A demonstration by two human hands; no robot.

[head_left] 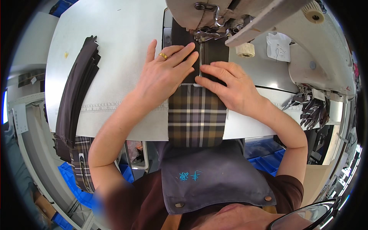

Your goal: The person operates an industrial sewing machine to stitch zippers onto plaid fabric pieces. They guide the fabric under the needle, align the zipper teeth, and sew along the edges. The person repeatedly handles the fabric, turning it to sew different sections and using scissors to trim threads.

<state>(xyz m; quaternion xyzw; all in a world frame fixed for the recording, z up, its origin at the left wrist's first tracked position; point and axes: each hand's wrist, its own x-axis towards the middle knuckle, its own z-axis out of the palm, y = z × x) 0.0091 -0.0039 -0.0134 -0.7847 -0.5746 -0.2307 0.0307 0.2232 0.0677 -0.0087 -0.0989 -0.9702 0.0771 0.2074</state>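
A dark fabric panel [215, 51] lies under the presser foot [205, 35] of a sewing machine [182, 13]. Along it runs a narrow silvery strip [201, 57] that looks like a zipper. Toward me the panel meets plaid cloth [197, 119], which hangs over the table's front edge. My left hand [163, 74], with a gold ring, rests open on the panel left of the strip, thumb spread and fingers stretched out. From the right, my right hand [235, 86] lays its extended fingertips along the strip, nearer me than the foot. Its fingers are apart and hold nothing.
Dark fabric strips [78, 90] lie stacked on the white table [126, 42] at left. Plaid pieces [81, 163] hang below them, near a blue bin [78, 191]. Dark scraps [314, 107] bunch up at right. A white paper [278, 46] is on the machine bed.
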